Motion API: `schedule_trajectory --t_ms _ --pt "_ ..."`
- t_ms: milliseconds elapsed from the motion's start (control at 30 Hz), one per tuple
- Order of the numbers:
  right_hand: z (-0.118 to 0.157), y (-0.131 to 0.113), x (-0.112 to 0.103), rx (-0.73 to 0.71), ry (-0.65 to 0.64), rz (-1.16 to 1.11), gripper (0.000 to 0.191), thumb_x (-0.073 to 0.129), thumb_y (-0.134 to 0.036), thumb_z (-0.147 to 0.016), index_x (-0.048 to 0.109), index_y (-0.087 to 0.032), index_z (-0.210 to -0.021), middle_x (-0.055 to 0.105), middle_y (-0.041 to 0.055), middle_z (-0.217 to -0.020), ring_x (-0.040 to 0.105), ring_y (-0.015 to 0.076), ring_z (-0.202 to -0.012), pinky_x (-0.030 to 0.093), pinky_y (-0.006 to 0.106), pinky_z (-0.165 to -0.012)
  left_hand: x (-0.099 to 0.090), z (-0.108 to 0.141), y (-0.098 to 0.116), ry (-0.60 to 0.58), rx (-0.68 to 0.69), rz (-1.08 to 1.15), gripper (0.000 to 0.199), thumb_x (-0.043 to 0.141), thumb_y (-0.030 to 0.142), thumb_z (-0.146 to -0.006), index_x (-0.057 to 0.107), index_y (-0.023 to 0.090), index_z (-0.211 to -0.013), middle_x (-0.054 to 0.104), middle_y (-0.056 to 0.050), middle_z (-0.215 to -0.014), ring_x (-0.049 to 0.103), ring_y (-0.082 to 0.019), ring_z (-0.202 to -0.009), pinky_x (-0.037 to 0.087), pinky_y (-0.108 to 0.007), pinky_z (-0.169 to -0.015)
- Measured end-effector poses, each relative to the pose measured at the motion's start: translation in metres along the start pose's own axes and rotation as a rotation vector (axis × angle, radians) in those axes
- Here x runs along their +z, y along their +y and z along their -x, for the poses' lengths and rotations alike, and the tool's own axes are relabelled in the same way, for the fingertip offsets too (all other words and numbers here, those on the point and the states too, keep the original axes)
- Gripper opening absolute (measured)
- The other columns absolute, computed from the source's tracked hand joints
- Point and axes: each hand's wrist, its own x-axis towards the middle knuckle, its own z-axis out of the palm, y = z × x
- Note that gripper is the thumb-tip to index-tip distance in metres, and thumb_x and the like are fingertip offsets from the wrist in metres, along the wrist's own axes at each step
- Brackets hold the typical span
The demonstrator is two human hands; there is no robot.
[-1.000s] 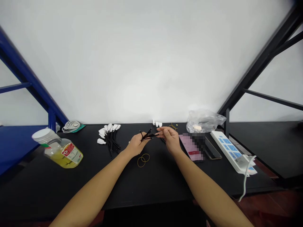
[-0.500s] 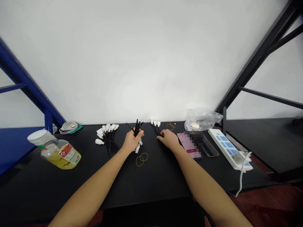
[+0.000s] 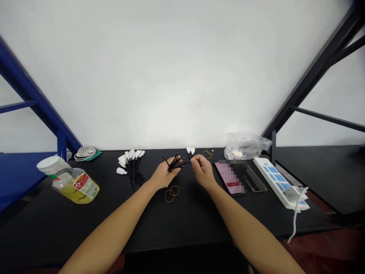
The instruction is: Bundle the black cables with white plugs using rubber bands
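Note:
My left hand (image 3: 163,175) is closed around a bunch of short black cables (image 3: 174,163), their dark ends fanning out above the fingers. The white plugs of this bunch are mostly hidden under the hand. Between thumb and fingers, my right hand (image 3: 203,172) pinches the end of one black cable (image 3: 186,163), which stretches across to the bunch. Just behind the right hand lie two more cables with white plugs (image 3: 190,150). A pile of similar white-plugged cables (image 3: 134,167) rests left of my left hand. Two overlapping rubber bands (image 3: 172,193) lie in front of it.
At the left stand a tilted clear jar (image 3: 71,182) and a coiled white cord (image 3: 85,153). To the right are a pink-screened phone (image 3: 226,177), a second dark phone (image 3: 255,180), a plastic bag (image 3: 248,144) and a power strip (image 3: 278,182). More rubber bands (image 3: 209,153) lie near the wall.
My right hand has picked up one of the three cables at the back and brought its end toward the left hand's bunch. Two cables stay there. The left hand has turned slightly rightward.

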Motion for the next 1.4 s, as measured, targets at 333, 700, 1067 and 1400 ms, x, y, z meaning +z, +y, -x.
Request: schedule_trajectory --t_ms 333,700,1067,1400 --pt "-0.021 0.033 -0.018 0.117 0.066 0.229 0.038 0.052 -0.049 -0.094 0.055 -0.019 -0.117 0.063 -0.0002 -0.078 0.058 0.0161 -0.066 0.046 0.029 -0.066 -0.002 -0.004 -0.025 0.244 0.004 -0.079 0.021 0.058 0.041 -0.093 0.063 0.020 -0.094 0.075 -0.005 -0.086 0.070 -0.019 -0.077 0.054 -0.031 -0.074" --pt "-0.021 0.037 -0.023 0.280 -0.310 0.922 0.017 0.055 -0.026 -0.092 0.067 -0.018 -0.085 0.068 0.0116 -0.098 0.065 0.0243 -0.093 0.043 0.032 -0.076 0.000 -0.005 -0.021 0.213 0.034 0.047 0.022 0.062 0.042 -0.093 0.067 0.022 -0.099 0.077 -0.008 -0.095 0.073 -0.022 -0.093 0.057 -0.039 -0.087" --pt "-0.011 0.008 -0.008 0.137 -0.253 -0.258 0.025 0.060 -0.043 -0.091 0.059 -0.021 -0.102 0.066 -0.0009 -0.072 0.057 0.0137 -0.059 0.045 0.027 -0.060 -0.002 -0.002 -0.017 0.112 0.137 -0.052 0.029 0.064 0.035 -0.090 0.067 0.022 -0.115 0.072 -0.008 -0.111 0.071 -0.021 -0.100 0.057 -0.034 -0.086" --pt "-0.016 0.008 -0.024 0.107 -0.331 -0.110 0.072 0.078 -0.046 -0.078 0.046 -0.026 -0.139 0.068 0.0030 -0.097 0.064 0.0178 -0.081 0.051 0.032 -0.076 0.002 -0.002 -0.019 0.074 -0.028 0.013 0.014 0.068 0.029 -0.083 0.069 0.020 -0.093 0.074 -0.004 -0.082 0.073 -0.021 -0.076 0.056 -0.033 -0.075"
